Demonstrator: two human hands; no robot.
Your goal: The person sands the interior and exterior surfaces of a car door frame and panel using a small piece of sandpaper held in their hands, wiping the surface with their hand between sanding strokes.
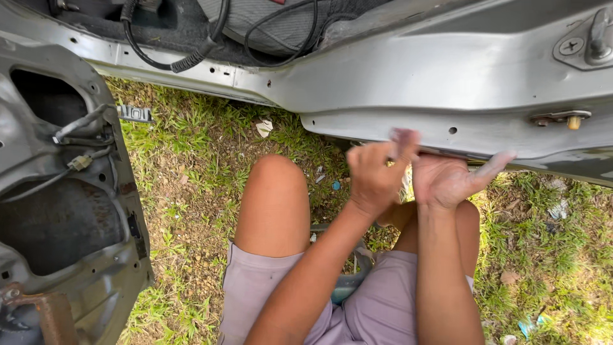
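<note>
Shorts: pale lilac shorts (383, 306) closest to the camera, the person crouched on grass, both forearms running up from here to the car.
Knee: a bare knee (274, 204) sits left of the hands, and the other is tucked below the wrists.
Left hand: the left hand (373, 176) is curled into a loose fist right at the lower edge of the car body, fingers closed, thumb up against the metal. It is blurred, so I can't tell whether anything small sits inside the grip.
Right hand: the right hand (450, 179) is just beside it, nearly touching, palm facing the camera, fingers spread and hooked up behind the lip of the panel.
Sill panel: the silver sill panel (396, 102) is directly above both hands, its bottom edge where the fingers are working; a small hole shows just above the right hand.
Risk, as I judge it: that lip looks like thin bare sheet metal, so a slip while pulling could cut the hooked fingers, or pinch the two hands together.
Door: an opened, stripped car door (70, 211) stands well to the left, with rust and loose wiring.
Latch striker: up and right of the hands, the striker plate (584, 41) with its screw.
Cabin: farthest off, black cable (169, 57) looping over the floor.
</note>
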